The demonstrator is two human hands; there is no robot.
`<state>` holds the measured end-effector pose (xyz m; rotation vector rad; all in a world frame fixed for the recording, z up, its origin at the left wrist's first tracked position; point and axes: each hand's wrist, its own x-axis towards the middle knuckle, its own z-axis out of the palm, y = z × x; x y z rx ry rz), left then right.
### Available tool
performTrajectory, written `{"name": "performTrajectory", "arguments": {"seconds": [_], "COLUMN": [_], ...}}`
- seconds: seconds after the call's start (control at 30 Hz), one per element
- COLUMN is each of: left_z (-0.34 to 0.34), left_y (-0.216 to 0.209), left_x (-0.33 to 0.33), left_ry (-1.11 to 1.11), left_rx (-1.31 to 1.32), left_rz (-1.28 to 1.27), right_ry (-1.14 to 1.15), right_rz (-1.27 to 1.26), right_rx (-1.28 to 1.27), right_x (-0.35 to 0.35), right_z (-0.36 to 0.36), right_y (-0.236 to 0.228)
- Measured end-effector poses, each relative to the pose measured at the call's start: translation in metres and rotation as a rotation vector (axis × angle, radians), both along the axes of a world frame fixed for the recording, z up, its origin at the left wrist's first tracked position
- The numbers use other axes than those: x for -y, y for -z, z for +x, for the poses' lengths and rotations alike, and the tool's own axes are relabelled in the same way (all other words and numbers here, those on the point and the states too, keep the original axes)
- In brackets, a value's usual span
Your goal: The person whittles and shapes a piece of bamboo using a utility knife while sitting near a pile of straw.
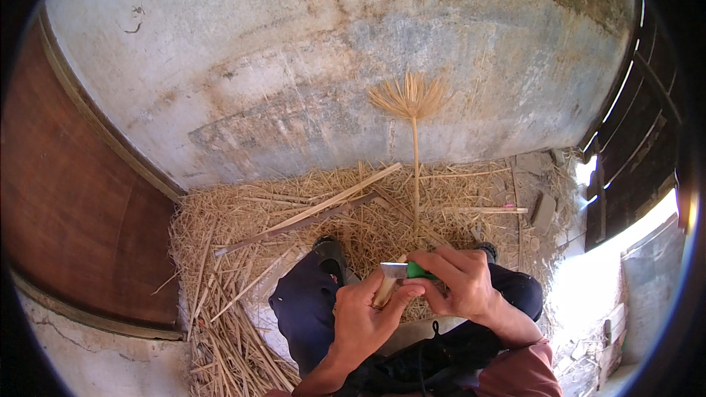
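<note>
Between my knees my left hand (366,316) is closed around a short pale piece of bamboo or wood (383,292). Its thumb lies along the piece's side. My right hand (463,279) grips a knife by its green handle (420,271), fingers curled over it. The short, wide metal blade (393,270) points left and lies across the upper end of the pale piece. Whether its edge bites in is too small to tell. Most of the held piece is hidden by my left fingers.
A straw broom (412,99) leans bristles-up against the stained wall (294,66). Straw and shavings (228,250) cover the floor. Long split sticks (323,209) lie beyond my feet, and a brick-like block (543,210) sits at right. A brown door panel (95,198) stands at left.
</note>
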<state>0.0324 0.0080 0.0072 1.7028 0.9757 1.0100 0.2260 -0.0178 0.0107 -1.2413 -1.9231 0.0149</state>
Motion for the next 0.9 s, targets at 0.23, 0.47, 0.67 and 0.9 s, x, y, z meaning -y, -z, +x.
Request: {"name": "performTrajectory", "arguments": {"seconds": [0.23,0.47,0.67,0.9], "left_z": [-0.002,-0.001,-0.005,-0.014], "left_y": [0.008,0.005,-0.014,-0.007], "left_x": [0.001,0.007,0.003,-0.008], "left_ry": [0.004,-0.015,0.053,0.219], "left_rx": [-0.036,-0.150,-0.097,-0.027], "left_rz": [0.036,0.037,-0.065,-0.090], "right_ry": [0.015,0.128,0.051,-0.135], "right_rz": [0.023,0.013,-0.046,0.001], "right_rx": [0.021,-0.100,-0.252,-0.039], "right_x": [0.002,0.002,0.000,-0.003], "right_z": [-0.001,0.002,0.008,0.007], "right_y": [-0.004,0.004,0.004,0.006]}}
